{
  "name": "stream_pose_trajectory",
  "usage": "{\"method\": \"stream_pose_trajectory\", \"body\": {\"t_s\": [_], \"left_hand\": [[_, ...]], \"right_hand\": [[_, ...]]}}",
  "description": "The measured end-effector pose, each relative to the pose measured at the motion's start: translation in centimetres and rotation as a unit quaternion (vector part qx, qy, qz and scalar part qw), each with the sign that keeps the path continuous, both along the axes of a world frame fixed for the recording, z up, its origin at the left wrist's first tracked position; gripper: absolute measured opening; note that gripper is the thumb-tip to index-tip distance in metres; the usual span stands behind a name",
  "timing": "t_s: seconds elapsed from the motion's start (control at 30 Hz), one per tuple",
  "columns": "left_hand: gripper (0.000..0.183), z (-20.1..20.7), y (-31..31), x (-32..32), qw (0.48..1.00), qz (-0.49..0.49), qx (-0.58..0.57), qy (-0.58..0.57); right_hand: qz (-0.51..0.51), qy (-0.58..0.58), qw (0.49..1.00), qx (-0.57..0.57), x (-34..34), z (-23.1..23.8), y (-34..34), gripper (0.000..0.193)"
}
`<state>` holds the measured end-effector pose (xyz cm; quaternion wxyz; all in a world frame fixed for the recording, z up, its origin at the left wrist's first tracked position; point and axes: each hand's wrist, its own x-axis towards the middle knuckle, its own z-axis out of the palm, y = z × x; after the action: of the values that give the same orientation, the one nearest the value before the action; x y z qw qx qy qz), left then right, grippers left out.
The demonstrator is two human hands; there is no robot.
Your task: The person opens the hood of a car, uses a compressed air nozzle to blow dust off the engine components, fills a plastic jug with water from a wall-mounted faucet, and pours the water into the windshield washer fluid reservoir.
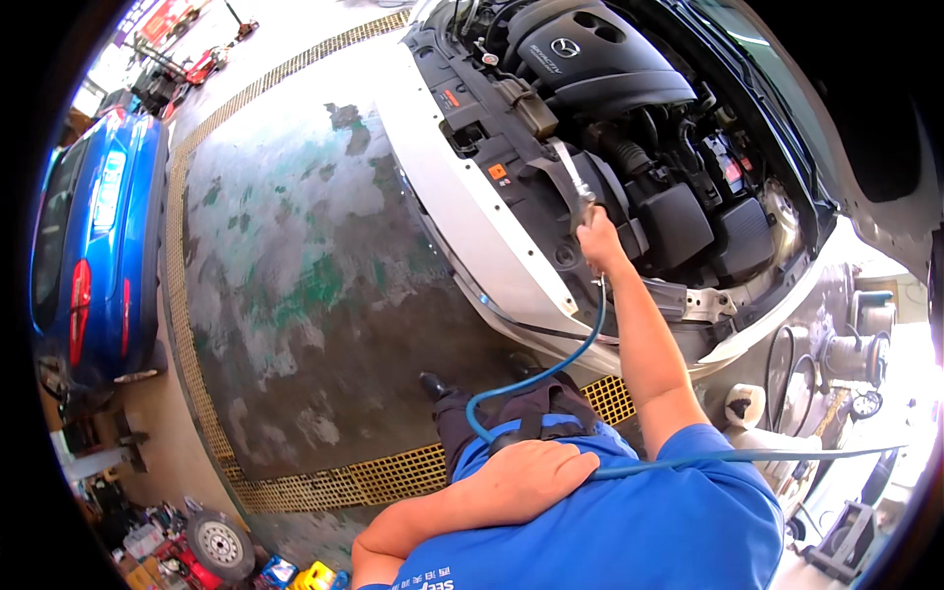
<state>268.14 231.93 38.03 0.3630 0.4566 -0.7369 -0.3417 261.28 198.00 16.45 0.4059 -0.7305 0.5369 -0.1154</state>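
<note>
My right hand (598,241) is wrapped round the handle of an air blow gun (572,172). Its pale nozzle points away from me, over the front of a white car's open engine bay (629,147). From the bottom of the handle a blue hose (737,457) loops down to my waist. My left hand (536,479) is closed round that hose, close against my belly, and the hose then runs off to the right. Beyond the nozzle lies a black engine cover (580,54). A black air-filter box (674,221) sits to the right of my right hand.
The white front edge (482,211) of the car curves before me. A raised hood (865,128) hangs at the upper right. A yellow floor grating (354,477) borders the stained floor. At left stands a blue car (103,236); a wheel (219,544) lies at lower left.
</note>
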Motion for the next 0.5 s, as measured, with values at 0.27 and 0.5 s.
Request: {"method": "stream_pose_trajectory", "body": {"t_s": [0.27, 0.5], "left_hand": [[0.027, 1.0, 4.6, 13.3, 0.995, -0.095, -0.021, 0.003], [0.027, 1.4, 3.6, 19.8, 0.971, -0.238, 0.002, 0.005]], "right_hand": [[-0.012, 0.035, 0.997, -0.060, 5.2, 2.1, 7.1, 0.039], [-0.090, 0.024, 0.995, -0.046, 6.0, 5.7, 10.5, 0.032]]}}
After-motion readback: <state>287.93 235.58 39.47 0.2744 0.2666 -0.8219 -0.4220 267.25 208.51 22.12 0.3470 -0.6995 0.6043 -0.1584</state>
